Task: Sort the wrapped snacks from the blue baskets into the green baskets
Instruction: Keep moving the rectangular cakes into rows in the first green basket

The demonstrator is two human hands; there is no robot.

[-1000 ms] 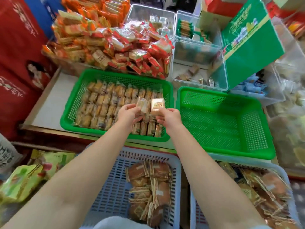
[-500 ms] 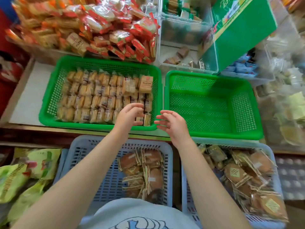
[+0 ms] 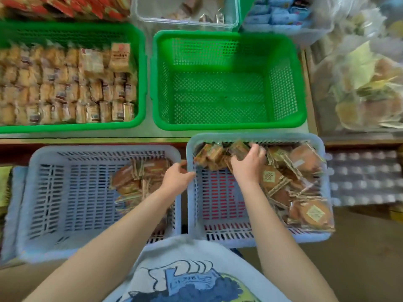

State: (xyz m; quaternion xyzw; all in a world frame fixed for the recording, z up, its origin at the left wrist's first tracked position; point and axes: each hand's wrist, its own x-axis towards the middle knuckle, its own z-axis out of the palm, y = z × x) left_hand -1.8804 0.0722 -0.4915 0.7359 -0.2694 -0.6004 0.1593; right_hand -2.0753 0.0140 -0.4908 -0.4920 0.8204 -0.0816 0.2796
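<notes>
Both hands have dropped from the full left green basket [image 3: 72, 25] to the blue baskets below, so a new picking round is starting, I judge. Left blue basket [image 3: 65, 247] keeps a small heap of wrapped snacks [image 3: 139, 182]. Left hand [image 3: 176, 178] hooks loosely curled fingers over the right blue basket [image 3: 257, 238] rim, holding nothing. Right hand [image 3: 248, 162] closes on packets [image 3: 218, 154] there. Above, the right green basket [image 3: 229, 125] holds nothing. Wrapper labels are too blurred to read.
</notes>
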